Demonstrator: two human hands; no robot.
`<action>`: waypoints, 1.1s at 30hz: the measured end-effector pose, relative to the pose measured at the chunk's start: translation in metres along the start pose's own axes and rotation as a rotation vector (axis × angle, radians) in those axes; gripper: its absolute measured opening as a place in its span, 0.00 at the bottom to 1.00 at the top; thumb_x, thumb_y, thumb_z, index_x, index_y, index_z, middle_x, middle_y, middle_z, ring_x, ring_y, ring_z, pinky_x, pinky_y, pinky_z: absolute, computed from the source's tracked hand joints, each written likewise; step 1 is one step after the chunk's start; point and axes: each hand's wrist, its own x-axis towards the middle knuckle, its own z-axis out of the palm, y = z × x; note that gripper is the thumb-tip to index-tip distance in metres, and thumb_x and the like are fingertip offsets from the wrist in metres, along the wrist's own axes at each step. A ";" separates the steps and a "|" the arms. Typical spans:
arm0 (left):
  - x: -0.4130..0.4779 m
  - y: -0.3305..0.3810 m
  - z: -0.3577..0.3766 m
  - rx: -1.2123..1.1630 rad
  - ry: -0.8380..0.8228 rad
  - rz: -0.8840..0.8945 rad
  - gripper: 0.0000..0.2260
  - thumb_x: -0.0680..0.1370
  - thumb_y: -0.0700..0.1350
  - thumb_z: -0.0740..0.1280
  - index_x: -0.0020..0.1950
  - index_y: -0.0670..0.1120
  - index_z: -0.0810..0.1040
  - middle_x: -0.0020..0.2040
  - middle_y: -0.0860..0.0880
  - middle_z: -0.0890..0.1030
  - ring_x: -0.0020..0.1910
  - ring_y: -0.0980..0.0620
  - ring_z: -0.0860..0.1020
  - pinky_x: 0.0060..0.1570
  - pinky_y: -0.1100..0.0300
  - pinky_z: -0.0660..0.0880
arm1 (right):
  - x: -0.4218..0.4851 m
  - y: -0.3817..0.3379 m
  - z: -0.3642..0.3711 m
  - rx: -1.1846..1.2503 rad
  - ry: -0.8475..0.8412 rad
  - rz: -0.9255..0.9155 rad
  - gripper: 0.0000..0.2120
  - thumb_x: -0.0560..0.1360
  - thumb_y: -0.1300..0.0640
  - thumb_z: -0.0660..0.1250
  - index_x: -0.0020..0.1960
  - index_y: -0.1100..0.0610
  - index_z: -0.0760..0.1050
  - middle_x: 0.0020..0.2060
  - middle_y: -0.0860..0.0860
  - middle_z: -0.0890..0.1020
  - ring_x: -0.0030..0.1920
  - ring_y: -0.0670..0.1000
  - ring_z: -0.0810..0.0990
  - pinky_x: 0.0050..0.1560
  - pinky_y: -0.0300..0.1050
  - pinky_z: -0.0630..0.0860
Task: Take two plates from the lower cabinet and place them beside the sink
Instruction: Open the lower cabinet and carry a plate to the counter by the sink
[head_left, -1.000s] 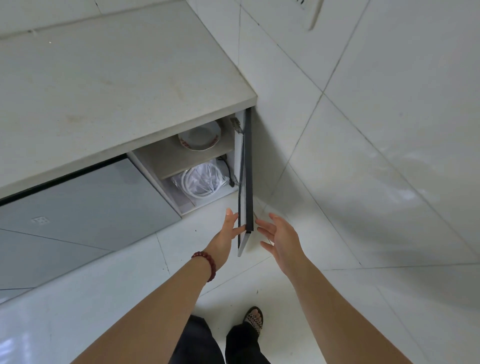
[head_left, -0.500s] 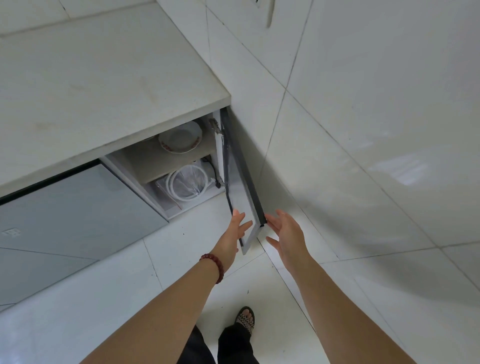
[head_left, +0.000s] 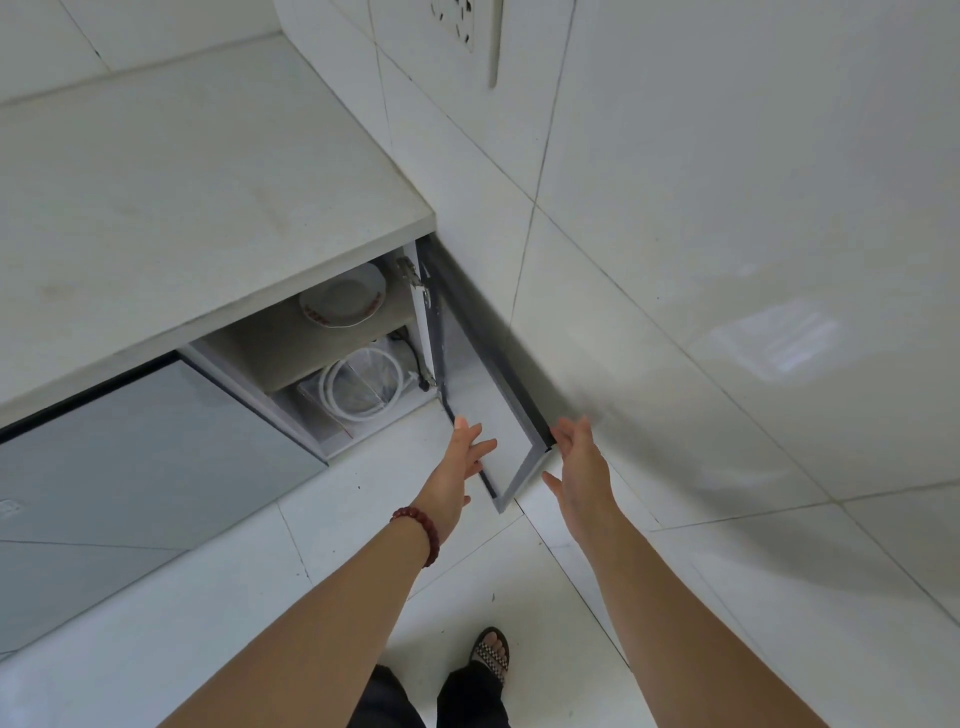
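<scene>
A white plate with a red-patterned rim (head_left: 343, 302) lies on the upper shelf of the lower cabinet (head_left: 311, 348), partly hidden under the countertop edge. The cabinet door (head_left: 483, 415) stands swung wide open, close to the tiled wall on the right. My left hand (head_left: 457, 467) is open, fingers spread, touching the door's inner face near its free edge. My right hand (head_left: 579, 462) is open, its fingertips at the door's outer corner. Neither hand holds anything. No sink is in view.
A coiled white hose in a clear bag (head_left: 361, 384) fills the cabinet's bottom shelf. A pale countertop (head_left: 182, 197) runs above, with a grey closed door (head_left: 130, 457) to the left. A wall socket (head_left: 462, 26) sits high up. My sandalled foot (head_left: 491, 654) stands on the tiled floor.
The cabinet door has swung from edge-on to wide open towards the right wall. Both hands followed its free edge to the right.
</scene>
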 end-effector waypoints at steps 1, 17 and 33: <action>0.000 0.001 -0.002 -0.002 0.000 0.002 0.29 0.78 0.62 0.37 0.76 0.51 0.55 0.75 0.50 0.65 0.75 0.46 0.59 0.72 0.42 0.53 | 0.000 -0.001 0.000 0.000 0.002 -0.004 0.26 0.82 0.44 0.44 0.75 0.54 0.60 0.75 0.52 0.63 0.76 0.55 0.59 0.74 0.57 0.58; -0.014 0.019 -0.073 -0.010 0.012 0.075 0.29 0.77 0.63 0.39 0.75 0.54 0.58 0.74 0.51 0.66 0.74 0.45 0.61 0.71 0.42 0.55 | -0.021 -0.008 0.070 0.119 -0.024 -0.013 0.24 0.82 0.45 0.47 0.71 0.55 0.66 0.71 0.53 0.70 0.72 0.54 0.66 0.70 0.55 0.65; -0.017 0.035 -0.199 0.026 0.042 0.156 0.25 0.78 0.61 0.53 0.74 0.55 0.60 0.74 0.50 0.66 0.71 0.46 0.65 0.69 0.45 0.61 | -0.029 -0.010 0.201 0.107 -0.064 -0.006 0.19 0.82 0.50 0.51 0.69 0.55 0.67 0.64 0.52 0.76 0.67 0.56 0.73 0.63 0.52 0.71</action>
